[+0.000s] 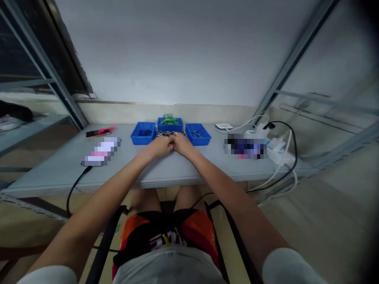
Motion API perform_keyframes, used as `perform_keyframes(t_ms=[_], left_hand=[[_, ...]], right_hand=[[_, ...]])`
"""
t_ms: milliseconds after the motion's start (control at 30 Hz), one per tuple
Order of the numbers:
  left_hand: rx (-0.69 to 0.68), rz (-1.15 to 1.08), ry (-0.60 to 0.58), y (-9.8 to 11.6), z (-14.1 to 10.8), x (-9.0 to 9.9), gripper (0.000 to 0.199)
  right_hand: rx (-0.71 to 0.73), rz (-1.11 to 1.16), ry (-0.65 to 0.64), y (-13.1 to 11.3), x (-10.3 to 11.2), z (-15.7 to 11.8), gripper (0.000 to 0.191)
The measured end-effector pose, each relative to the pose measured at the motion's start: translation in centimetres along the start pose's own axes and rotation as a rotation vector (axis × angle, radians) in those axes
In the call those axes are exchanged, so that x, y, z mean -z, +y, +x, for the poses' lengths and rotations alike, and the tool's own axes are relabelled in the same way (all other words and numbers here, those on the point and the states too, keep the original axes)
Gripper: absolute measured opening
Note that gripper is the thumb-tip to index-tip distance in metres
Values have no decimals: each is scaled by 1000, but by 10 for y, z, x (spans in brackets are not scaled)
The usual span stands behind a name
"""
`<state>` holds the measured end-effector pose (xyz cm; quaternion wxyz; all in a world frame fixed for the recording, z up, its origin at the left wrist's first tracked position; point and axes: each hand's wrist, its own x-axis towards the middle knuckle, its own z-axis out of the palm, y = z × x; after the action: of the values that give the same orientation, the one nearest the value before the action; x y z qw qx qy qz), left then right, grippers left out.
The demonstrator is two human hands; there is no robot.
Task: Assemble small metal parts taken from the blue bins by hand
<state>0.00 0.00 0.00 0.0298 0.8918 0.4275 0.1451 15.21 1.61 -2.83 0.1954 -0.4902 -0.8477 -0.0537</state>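
Observation:
My left hand (161, 145) and my right hand (182, 143) meet at the middle of the grey table, fingertips touching and closed together. Anything pinched between them is hidden by the fingers. Just behind the hands lies a pile of small shiny metal pieces (166, 133), partly covered by them. Three blue bins surround the pile. The left bin (142, 141) holds small dark pieces, and the right bin (201, 142) holds thin silvery pieces. In the back bin (170, 128) are green plastic packets (169, 119).
A phone with a blurred screen (100, 153) lies left, its cable running off the table edge. Beyond it is a dark flat object with a pink item (106, 129). At right are another blurred device (245, 148), a white box (224, 126), and a power strip (280, 154) with tangled cables.

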Motion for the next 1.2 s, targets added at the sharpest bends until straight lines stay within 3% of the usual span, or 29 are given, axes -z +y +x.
perform_keyframes(t_ms=[100,233,433,700,967,1100,1200], left_hand=[[23,30,6,-13,11,-10,29],[-18,-82,35,-27,7,-21,30],[27,-170,94,-30,2,-32,31],[63,-177,188,-33,6,-35,37],[-42,-249,139,-41,8,-37,28],[-31,-401,131,-39,6,-31,27],[50,-578,119,-35,4,-29,29]], right_hand=[[-56,23,18,1,5,-3,23],[-82,62,-69,5,2,-9,20],[-49,131,-30,13,-3,-9,24],[-4,390,-14,21,-7,-4,23],[9,779,18,27,-10,-3,23],[-21,804,-15,31,-5,-6,20],[-20,818,-40,32,-4,-7,16]])
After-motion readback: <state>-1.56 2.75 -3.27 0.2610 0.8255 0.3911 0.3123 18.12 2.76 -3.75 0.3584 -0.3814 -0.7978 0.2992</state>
